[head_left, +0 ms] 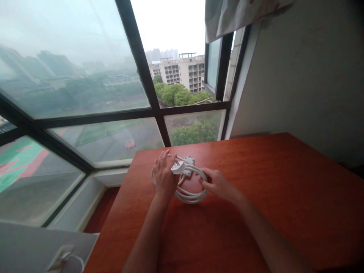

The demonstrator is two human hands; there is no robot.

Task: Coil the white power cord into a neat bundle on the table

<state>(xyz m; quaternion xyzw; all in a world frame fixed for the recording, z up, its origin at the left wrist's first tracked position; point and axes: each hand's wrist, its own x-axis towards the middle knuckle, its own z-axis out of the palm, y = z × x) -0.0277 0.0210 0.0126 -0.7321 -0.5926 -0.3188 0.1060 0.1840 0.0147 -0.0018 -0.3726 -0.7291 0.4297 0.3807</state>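
Note:
A white power cable [191, 195] lies coiled in loops on the reddish wooden table [270, 197], with a white plug [178, 167] and a small white block at the top of the coil. My left hand [164, 175] rests on the coil's left side, fingers closed over the loops and the plug end just at its fingertips. My right hand [216, 184] grips the coil's right side, fingers curled around the strands. Part of the coil is hidden under my left palm.
A large window with dark frames [148, 79] rises just beyond the table's far edge, and a grey wall [298, 83] stands at the right. A grey surface [42, 246] with a white socket and cord sits at the lower left. A curtain hangs at the top.

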